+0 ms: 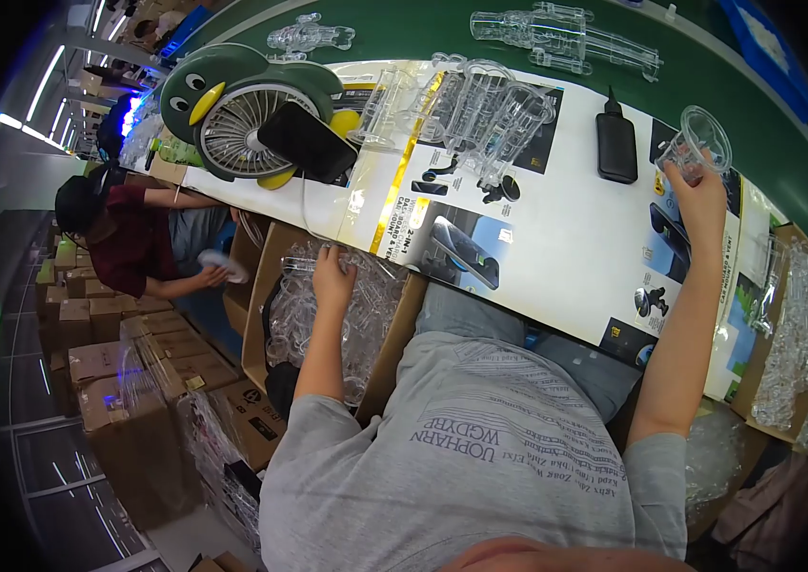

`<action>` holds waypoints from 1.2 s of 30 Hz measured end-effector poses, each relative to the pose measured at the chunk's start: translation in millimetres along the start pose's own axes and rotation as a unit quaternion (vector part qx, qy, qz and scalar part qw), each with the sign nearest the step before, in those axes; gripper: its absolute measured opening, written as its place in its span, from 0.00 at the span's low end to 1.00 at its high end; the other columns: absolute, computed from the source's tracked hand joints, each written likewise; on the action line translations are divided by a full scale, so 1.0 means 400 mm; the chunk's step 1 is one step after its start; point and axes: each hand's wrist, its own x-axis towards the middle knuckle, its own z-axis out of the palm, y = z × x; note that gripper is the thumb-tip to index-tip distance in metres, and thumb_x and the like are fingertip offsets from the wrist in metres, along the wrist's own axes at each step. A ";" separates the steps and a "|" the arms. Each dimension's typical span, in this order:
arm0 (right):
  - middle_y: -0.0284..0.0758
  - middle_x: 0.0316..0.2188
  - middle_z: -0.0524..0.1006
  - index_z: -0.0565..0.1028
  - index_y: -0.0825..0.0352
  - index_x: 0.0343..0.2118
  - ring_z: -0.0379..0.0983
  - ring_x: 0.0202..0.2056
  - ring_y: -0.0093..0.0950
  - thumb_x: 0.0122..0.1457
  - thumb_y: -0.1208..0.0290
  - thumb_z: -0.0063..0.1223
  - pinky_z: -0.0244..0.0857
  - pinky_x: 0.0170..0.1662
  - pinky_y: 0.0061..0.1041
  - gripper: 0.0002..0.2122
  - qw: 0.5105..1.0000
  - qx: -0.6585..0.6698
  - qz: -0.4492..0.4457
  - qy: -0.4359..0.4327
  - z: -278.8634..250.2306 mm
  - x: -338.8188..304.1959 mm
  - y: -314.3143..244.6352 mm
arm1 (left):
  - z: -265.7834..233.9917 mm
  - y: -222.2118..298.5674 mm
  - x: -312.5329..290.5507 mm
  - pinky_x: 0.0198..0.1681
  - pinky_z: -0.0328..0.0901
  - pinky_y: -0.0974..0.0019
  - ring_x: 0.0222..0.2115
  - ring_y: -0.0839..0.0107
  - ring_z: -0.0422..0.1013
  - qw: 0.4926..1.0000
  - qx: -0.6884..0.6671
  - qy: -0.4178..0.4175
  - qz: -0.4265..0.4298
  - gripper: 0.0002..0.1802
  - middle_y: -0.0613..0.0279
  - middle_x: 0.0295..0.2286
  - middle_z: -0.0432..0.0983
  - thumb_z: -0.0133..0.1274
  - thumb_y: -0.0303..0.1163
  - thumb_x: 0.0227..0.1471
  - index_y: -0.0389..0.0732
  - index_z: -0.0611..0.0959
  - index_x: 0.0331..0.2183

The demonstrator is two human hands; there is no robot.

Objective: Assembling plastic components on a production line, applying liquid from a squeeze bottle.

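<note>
My right hand (699,181), stretched out to the far right of the table, is closed on a clear plastic funnel-shaped part (707,133) with a wide round rim. My left hand (334,274) is at the table's near edge, above an open cardboard box full of clear plastic parts (337,319). Its fingers are curled together; what they hold, if anything, I cannot make out. A cluster of clear plastic tubular parts (494,110) lies on the printed white sheet (556,214) between my hands. A black dropper bottle (616,141) lies nearer my right hand.
A green penguin-shaped fan (242,114) with a black phone (309,141) against it stands at left. Clear assemblies (571,40) lie on the green tabletop at the back. Another box of clear parts (795,329) is at right. A co-worker (132,229) sits at left beside stacked cartons (104,381).
</note>
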 end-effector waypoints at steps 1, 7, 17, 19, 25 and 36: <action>0.39 0.24 0.75 0.74 0.73 0.33 0.69 0.24 0.27 0.44 0.58 0.55 0.61 0.30 0.25 0.21 1.000 -0.014 0.001 0.003 0.004 0.003 0.004 | -0.013 -0.007 0.005 0.31 0.64 0.60 0.30 0.57 0.68 1.000 -0.020 0.006 0.000 0.16 0.55 0.31 0.69 0.56 0.26 0.31 0.39 0.75 0.31; 0.40 0.23 0.74 0.73 0.72 0.37 0.69 0.24 0.27 0.44 0.57 0.55 0.62 0.31 0.25 0.22 1.000 0.006 -0.009 0.024 0.006 -0.001 0.004 | -0.087 -0.141 0.074 0.29 0.63 0.71 0.24 0.74 0.67 0.964 -0.263 0.031 -0.035 0.16 0.62 0.25 0.72 0.53 0.21 0.32 0.37 0.76 0.31; 0.40 0.24 0.75 0.73 0.73 0.36 0.69 0.24 0.28 0.44 0.57 0.55 0.62 0.31 0.24 0.22 1.000 -0.002 -0.013 -0.009 -0.009 -0.005 -0.014 | -0.024 -0.178 0.035 0.35 0.63 0.58 0.33 0.53 0.65 0.987 0.115 0.106 -0.024 0.18 0.53 0.31 0.65 0.52 0.23 0.35 0.44 0.75 0.35; 0.40 0.24 0.75 0.73 0.74 0.34 0.69 0.24 0.28 0.44 0.57 0.55 0.62 0.31 0.25 0.22 1.000 0.000 -0.004 -0.017 -0.008 -0.004 -0.012 | 0.004 -0.169 0.013 0.35 0.63 0.57 0.33 0.54 0.66 0.987 0.145 0.069 -0.027 0.17 0.53 0.31 0.65 0.49 0.22 0.37 0.44 0.75 0.35; 0.40 0.23 0.74 0.74 0.75 0.31 0.68 0.23 0.27 0.44 0.57 0.56 0.61 0.31 0.24 0.21 1.000 0.011 -0.015 -0.006 -0.002 0.000 -0.005 | 0.004 -0.149 0.015 0.36 0.63 0.59 0.36 0.58 0.65 0.976 0.215 0.041 -0.007 0.16 0.56 0.32 0.67 0.49 0.23 0.38 0.44 0.76 0.35; 0.39 0.21 0.74 0.75 0.75 0.29 0.68 0.23 0.27 0.44 0.57 0.56 0.61 0.30 0.24 0.20 1.000 0.009 -0.023 -0.007 0.001 0.000 0.000 | 0.090 -0.166 0.097 0.43 0.55 0.53 0.43 0.62 0.64 0.874 0.453 -0.163 0.073 0.12 0.61 0.38 0.71 0.44 0.34 0.47 0.48 0.80 0.34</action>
